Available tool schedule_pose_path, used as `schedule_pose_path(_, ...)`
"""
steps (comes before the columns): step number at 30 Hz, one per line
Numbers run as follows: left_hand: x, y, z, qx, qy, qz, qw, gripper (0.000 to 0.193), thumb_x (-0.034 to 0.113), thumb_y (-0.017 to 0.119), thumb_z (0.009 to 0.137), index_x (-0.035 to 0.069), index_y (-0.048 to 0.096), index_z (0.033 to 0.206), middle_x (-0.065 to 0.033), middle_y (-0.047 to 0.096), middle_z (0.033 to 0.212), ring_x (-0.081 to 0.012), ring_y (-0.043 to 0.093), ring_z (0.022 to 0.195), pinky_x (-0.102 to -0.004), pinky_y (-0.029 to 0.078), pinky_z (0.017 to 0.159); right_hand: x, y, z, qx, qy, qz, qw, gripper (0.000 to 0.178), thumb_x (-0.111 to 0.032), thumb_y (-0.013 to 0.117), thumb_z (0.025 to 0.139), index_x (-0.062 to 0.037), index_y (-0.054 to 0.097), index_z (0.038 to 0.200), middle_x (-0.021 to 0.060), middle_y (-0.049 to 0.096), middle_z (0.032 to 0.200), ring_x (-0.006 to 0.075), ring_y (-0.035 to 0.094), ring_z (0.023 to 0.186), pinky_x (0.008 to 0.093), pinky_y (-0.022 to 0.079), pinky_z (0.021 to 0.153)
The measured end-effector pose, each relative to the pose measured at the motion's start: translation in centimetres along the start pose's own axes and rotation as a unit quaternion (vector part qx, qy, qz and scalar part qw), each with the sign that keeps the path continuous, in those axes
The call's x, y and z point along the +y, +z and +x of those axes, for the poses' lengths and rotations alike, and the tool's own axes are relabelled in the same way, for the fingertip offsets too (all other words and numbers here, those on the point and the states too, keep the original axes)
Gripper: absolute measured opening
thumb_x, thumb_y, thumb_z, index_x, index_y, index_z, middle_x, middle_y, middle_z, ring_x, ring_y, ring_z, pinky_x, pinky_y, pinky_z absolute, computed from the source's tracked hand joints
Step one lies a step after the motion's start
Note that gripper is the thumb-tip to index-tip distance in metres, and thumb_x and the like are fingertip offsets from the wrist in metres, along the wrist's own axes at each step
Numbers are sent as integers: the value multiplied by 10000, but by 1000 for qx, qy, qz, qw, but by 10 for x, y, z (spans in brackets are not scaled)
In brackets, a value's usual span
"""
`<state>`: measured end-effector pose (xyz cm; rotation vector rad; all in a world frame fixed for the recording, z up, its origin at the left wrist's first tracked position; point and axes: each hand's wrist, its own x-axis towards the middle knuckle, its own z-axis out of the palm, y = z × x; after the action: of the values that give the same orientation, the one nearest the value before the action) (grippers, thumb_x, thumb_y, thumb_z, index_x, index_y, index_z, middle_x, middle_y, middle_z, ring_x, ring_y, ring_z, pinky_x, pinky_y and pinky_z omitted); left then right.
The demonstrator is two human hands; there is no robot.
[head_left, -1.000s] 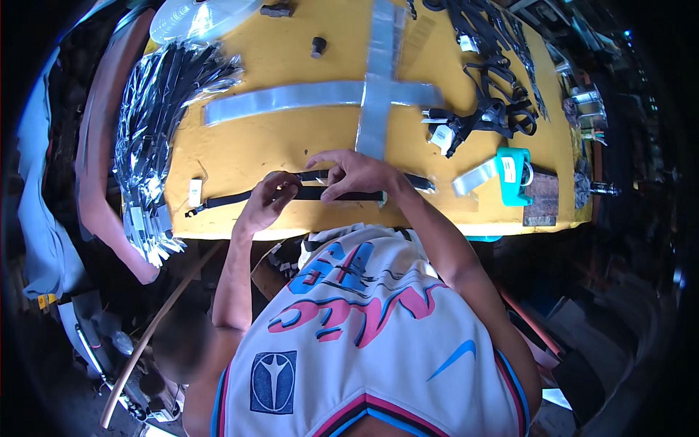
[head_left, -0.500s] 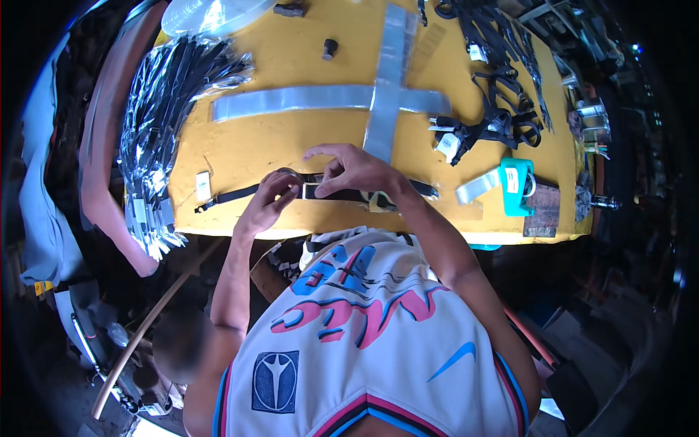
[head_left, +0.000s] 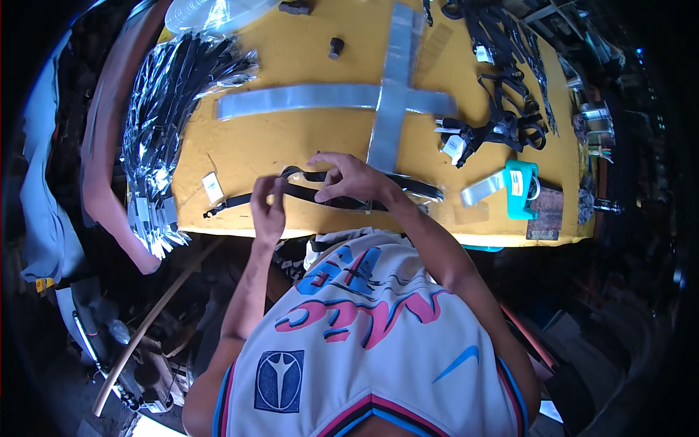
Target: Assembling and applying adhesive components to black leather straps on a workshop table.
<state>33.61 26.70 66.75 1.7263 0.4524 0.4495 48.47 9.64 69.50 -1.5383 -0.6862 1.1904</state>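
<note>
A long black strap (head_left: 302, 191) lies along the near part of the yellow table, with a loop at its middle and a small buckle at its left end. My left hand (head_left: 269, 207) is closed about the strap, left of the loop, its fingers upright. To the right, my right hand (head_left: 353, 180) reaches over the strap with thumb and forefinger apart. Its thumb tip rests at the strap's edge, while its other fingers are partly hidden. Beyond that hand, the strap's clear-wrapped right end (head_left: 419, 188) sticks out.
A white tag (head_left: 212, 187) lies left of the strap. Clear tape strips (head_left: 298, 99) form a cross on the yellow table (head_left: 291, 135). At right stands a teal tape dispenser (head_left: 518, 191), below tangled black straps (head_left: 502, 124). Bagged black straps (head_left: 164, 116) hang over the left edge.
My left hand has moved left along the strap, away from my right hand. The loop shows more plainly now. The white tag looks tilted, and the whole view has shifted slightly.
</note>
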Motion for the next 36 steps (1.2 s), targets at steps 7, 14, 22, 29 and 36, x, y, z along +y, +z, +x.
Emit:
schedule_pose_path(7,-54,0,-39,38,-524,-433,732,593,646,637,865,78,605,1032,-38,653,923,-155,644,759,-291,520,633,6,11,2,-5,14,1,1000,713,-119,846,724,58,497,1320,131,673,940,139,663,765,288,516,718)
schedule_pose_path(14,-71,6,-3,107,-470,-463,743,330,486,670,920,179,651,1041,36,657,955,-103,596,839,-244,473,672,25,18,9,-3,52,-61,997,700,-118,812,758,39,466,1346,93,664,759,126,646,705,276,506,669)
schedule_pose_path(22,-88,17,-6,162,-403,-373,820,227,353,727,914,163,671,1025,48,674,967,-90,578,815,-268,377,646,45,27,25,41,26,-6,999,674,-87,806,753,50,481,1327,120,678,833,147,671,746,289,522,685)
schedule_pose_path(29,-56,8,12,180,-368,-516,752,294,367,651,966,140,647,1153,1,661,1101,-146,559,1040,-346,397,922,52,18,24,17,32,28,999,661,-68,800,762,47,485,1332,118,685,838,140,675,763,285,524,698)
schedule_pose_path(36,-55,22,-28,103,-413,-283,859,552,577,506,967,138,596,1289,-20,627,1201,-164,534,1043,-312,373,857,53,13,32,59,-28,34,997,621,-58,788,780,57,514,1325,95,691,797,114,653,741,268,508,701)
